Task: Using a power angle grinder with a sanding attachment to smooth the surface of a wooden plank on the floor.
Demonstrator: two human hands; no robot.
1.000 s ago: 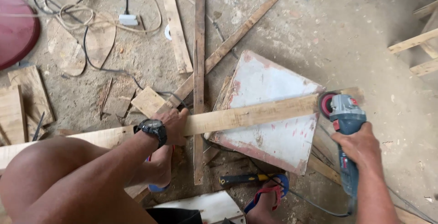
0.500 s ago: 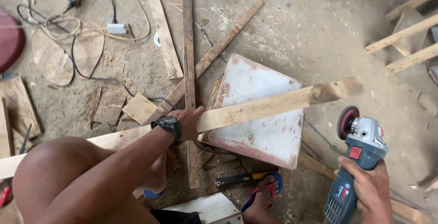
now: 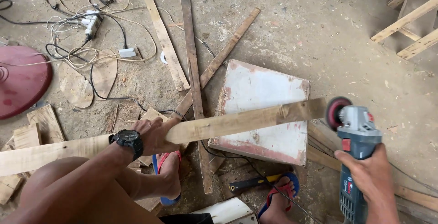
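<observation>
Pale wooden plank point(image 3: 237, 121) long and flat, left hand point(image 3: 153, 135) grip closed on it, right hand point(image 3: 372, 174) grip wrapped around grey-blue angle grinder point(image 3: 356, 151)

There is just one camera, and it sits on the person's head. It looks almost straight down, from close by, at the knees, the hands and the dusty floor point(image 3: 319, 37).

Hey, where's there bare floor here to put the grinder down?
Bare concrete floor lies right of the white board, below the wooden frame. Left of the board it is crowded: slats, cables, a red disc. The right hand holds the grinder; the left hand holds the plank.
</observation>
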